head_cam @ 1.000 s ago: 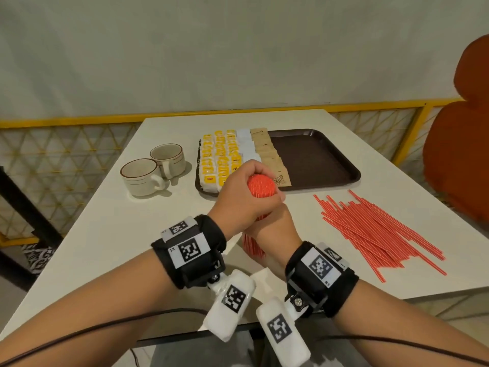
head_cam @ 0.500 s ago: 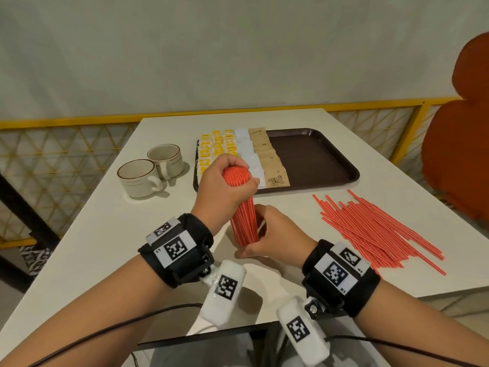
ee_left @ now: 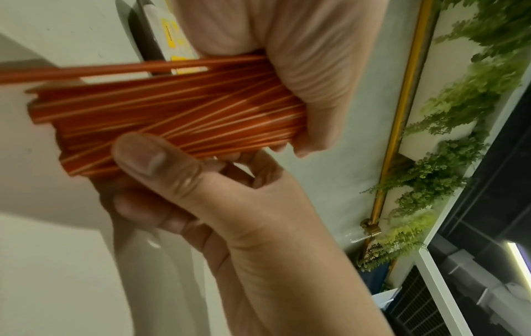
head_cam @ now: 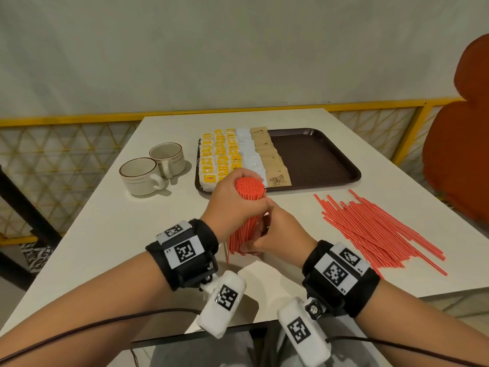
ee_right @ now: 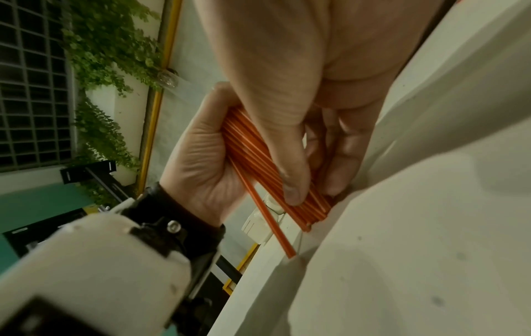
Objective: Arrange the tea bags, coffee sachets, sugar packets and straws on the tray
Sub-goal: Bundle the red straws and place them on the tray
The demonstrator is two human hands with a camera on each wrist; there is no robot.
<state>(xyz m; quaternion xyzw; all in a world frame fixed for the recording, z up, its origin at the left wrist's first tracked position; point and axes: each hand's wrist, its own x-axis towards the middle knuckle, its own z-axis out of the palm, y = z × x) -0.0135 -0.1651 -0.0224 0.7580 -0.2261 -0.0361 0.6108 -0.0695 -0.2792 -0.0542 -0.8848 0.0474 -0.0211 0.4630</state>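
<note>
My left hand [head_cam: 236, 207] grips the upper part of a thick bundle of red straws [head_cam: 250, 188] that stands on end on the white table [head_cam: 132, 234]. Lower down, my right hand [head_cam: 277, 234] holds the same bundle with its thumb and fingers. One straw [ee_right: 273, 225] sticks out below the rest. In the left wrist view my left hand [ee_left: 301, 68] wraps the bundle [ee_left: 172, 113] and my right hand [ee_left: 201, 193] holds it from below. The brown tray [head_cam: 317, 154] carries rows of yellow tea bags [head_cam: 217, 154], white sugar packets [head_cam: 248, 152] and brown sachets [head_cam: 270, 160] on its left half.
A loose heap of red straws [head_cam: 370, 229] lies on the table to the right of my hands. Two cream cups [head_cam: 153, 170] stand left of the tray. A yellow railing [head_cam: 66, 120] runs behind the table and an orange chair [head_cam: 463, 154] stands at the right.
Both hands have kept hold of the straw bundle. It shifted left on the table, then back toward the tray, and my right hand now sits closer under my left.
</note>
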